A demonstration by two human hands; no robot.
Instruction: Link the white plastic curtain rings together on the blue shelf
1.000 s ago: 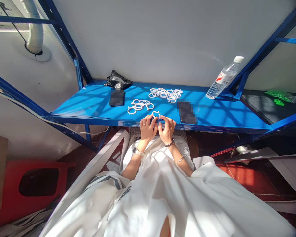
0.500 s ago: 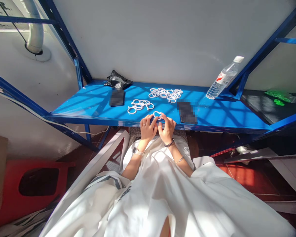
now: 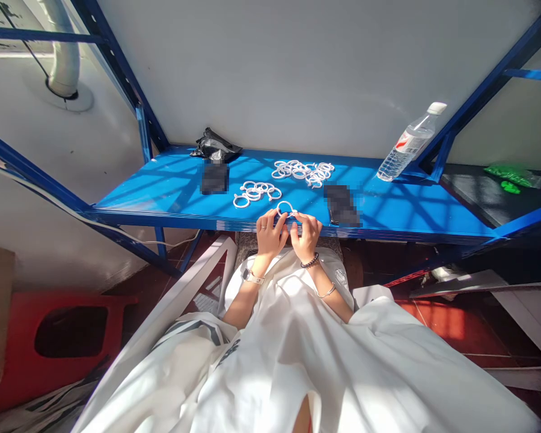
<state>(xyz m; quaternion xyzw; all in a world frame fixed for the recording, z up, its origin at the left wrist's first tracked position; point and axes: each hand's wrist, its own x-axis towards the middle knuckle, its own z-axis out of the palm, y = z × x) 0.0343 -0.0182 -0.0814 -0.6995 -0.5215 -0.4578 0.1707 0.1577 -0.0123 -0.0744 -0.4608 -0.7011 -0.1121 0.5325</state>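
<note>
My left hand (image 3: 270, 236) and my right hand (image 3: 305, 234) meet at the front edge of the blue shelf. Between their fingertips is a white plastic curtain ring (image 3: 285, 203), pinched at its near side. A gap shows in the near part of its loop, partly covered by the fingers. Just beyond my left hand lies a small group of similar white rings (image 3: 253, 193). Farther back sits a larger heap of white rings (image 3: 300, 171), overlapping one another.
On the blue shelf (image 3: 162, 192), a clear water bottle (image 3: 406, 147) stands at the back right. A black plastic bag (image 3: 214, 146) lies back left. Two blurred-out dark items, one on the left (image 3: 214, 178) and one on the right (image 3: 342, 204), flank the rings. Blue posts frame both sides.
The held ring has turned and shifted slightly left, and its loop looks wider. My right fingers have moved a little to the right, apart from the left ones.
</note>
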